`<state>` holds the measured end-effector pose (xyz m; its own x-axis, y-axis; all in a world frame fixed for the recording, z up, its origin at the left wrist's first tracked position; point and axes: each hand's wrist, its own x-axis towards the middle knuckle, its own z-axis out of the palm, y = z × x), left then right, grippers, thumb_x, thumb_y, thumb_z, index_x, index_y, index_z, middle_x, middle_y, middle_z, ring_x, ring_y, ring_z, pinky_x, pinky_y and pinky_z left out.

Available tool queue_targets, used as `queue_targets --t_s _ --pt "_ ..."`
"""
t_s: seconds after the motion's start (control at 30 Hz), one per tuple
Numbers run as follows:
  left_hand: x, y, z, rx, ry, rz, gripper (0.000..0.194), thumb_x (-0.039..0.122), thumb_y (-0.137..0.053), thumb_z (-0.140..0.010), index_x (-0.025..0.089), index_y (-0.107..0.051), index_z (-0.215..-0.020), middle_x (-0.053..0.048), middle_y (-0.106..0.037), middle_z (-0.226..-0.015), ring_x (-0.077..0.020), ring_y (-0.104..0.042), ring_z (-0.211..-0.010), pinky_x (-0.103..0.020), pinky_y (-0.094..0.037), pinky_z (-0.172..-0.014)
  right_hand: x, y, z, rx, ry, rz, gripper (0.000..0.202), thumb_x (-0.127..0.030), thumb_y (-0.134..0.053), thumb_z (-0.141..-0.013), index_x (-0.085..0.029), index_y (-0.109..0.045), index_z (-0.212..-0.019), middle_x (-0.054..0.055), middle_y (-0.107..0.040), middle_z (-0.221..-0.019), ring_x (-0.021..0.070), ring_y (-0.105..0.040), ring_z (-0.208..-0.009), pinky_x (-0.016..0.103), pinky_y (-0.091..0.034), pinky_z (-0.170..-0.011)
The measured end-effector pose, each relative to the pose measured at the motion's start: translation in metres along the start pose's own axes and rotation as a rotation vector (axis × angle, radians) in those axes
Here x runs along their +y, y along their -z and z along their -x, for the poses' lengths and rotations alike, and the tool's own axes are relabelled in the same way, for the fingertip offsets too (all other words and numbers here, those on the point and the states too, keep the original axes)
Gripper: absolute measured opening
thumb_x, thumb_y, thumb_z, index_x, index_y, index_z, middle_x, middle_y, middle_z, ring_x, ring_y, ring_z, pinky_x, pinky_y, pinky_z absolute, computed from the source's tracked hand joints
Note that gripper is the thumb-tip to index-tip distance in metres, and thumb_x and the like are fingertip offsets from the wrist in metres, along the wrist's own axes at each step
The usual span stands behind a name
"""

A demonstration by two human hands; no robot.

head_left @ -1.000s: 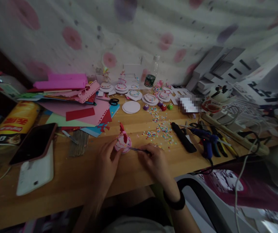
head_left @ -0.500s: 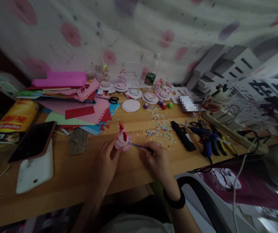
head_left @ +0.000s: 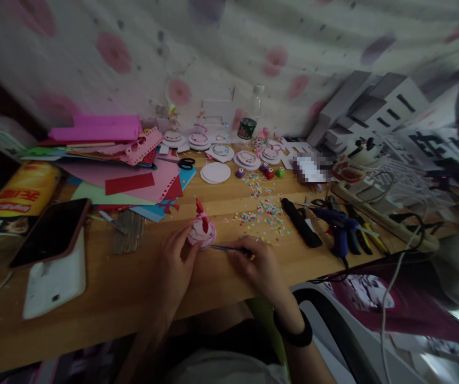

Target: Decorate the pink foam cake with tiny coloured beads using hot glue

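My left hand is closed by thumb and fingers round the left side of a small round papercraft piece, white with pink edging, like a tiny cake. A red paper bow stands up on top of it. In my right hand is a slim dark tool, brush or tweezers, I cannot tell which. Its tip points left, at the piece's lower right edge; whether they touch is unclear. Small coloured paper dots lie scattered beyond my right hand.
Behind are white paper discs, several decorated paper tiers, scissors and a bottle. Coloured paper and a phone lie left. To the right are a black case, a blue glue gun and a power strip.
The slim tool's tip has moved from the piece's right side down to its lower edge, and my right hand has shifted slightly lower. My left hand still holds the piece.
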<state>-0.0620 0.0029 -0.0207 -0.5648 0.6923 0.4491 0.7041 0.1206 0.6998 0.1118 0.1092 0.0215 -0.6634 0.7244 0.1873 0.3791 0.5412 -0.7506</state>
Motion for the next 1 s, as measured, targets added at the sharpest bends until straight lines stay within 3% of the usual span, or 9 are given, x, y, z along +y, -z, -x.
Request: queue_targets --t_s 0.17,0.3,0.43,0.53,0.67,0.87,1.0 --pt "0.0 -0.001 0.0 -0.01 0.028 0.028 0.031 0.034 -0.064 -0.09 0.022 -0.067 -0.118 -0.009 -0.073 -0.112 -0.0264 -0.066 -0.107 -0.046 -0.054 -0.095 -0.005 -0.003 0.0 0.106 -0.044 -0.181 0.012 -0.023 -0.065 -0.086 -0.019 -0.076 -0.086 0.005 -0.074 -0.076 0.0182 -0.063 -0.067 0.028 -0.046 -0.061" --pt "0.001 -0.001 0.0 -0.008 0.032 0.045 0.032 0.031 -0.064 -0.09 0.022 -0.067 -0.12 -0.009 -0.073 -0.114 -0.0258 -0.066 -0.107 -0.045 -0.054 -0.095 -0.001 -0.004 0.001 0.243 -0.116 -0.112 0.015 -0.027 -0.06 -0.087 -0.019 -0.073 -0.084 0.005 -0.072 -0.075 0.0193 -0.061 -0.067 0.029 -0.045 -0.062" --pt "0.002 -0.001 -0.001 0.015 -0.001 0.023 0.031 0.032 -0.064 -0.09 0.02 -0.068 -0.119 -0.01 -0.074 -0.112 -0.0266 -0.067 -0.105 -0.045 -0.054 -0.094 0.002 -0.006 0.001 0.121 -0.13 -0.036 0.012 -0.023 -0.061 -0.082 -0.019 -0.072 -0.08 0.005 -0.071 -0.073 0.0198 -0.06 -0.067 0.03 -0.043 -0.062" --pt "0.001 -0.001 -0.001 0.02 -0.013 0.014 0.031 0.033 -0.064 -0.09 0.017 -0.068 -0.116 -0.012 -0.074 -0.112 -0.0275 -0.067 -0.105 -0.046 -0.055 -0.093 -0.003 -0.008 -0.001 -0.008 -0.107 -0.163 0.011 -0.023 -0.063 -0.082 -0.02 -0.073 -0.08 0.004 -0.071 -0.074 0.0182 -0.06 -0.067 0.028 -0.043 -0.061" --pt "-0.002 -0.002 -0.001 0.01 0.002 0.017 0.028 0.033 -0.064 -0.089 0.018 -0.069 -0.113 -0.012 -0.074 -0.112 -0.0276 -0.067 -0.105 -0.046 -0.055 -0.093 -0.009 -0.008 -0.002 -0.084 -0.112 -0.368 0.013 -0.028 -0.064 -0.083 -0.02 -0.074 -0.083 0.003 -0.073 -0.077 0.017 -0.061 -0.068 0.026 -0.044 -0.061" --pt "-0.002 -0.003 0.0 0.006 0.038 0.015 0.029 0.035 -0.064 -0.089 0.017 -0.069 -0.111 -0.012 -0.074 -0.109 -0.0283 -0.067 -0.103 -0.048 -0.054 -0.094 -0.004 -0.007 -0.002 0.009 -0.197 -0.518 0.023 -0.04 -0.068 -0.082 -0.018 -0.072 -0.085 0.003 -0.071 -0.074 0.0162 -0.059 -0.064 0.027 -0.043 -0.06" --pt "-0.003 -0.002 0.0 0.005 0.026 0.031 0.03 0.034 -0.064 -0.089 0.019 -0.068 -0.115 -0.011 -0.074 -0.112 -0.0274 -0.067 -0.105 -0.047 -0.054 -0.095 -0.002 -0.009 -0.001 0.129 -0.214 -0.428 0.024 -0.041 -0.064 -0.082 -0.018 -0.071 -0.084 0.004 -0.07 -0.073 0.0173 -0.059 -0.065 0.028 -0.043 -0.06"
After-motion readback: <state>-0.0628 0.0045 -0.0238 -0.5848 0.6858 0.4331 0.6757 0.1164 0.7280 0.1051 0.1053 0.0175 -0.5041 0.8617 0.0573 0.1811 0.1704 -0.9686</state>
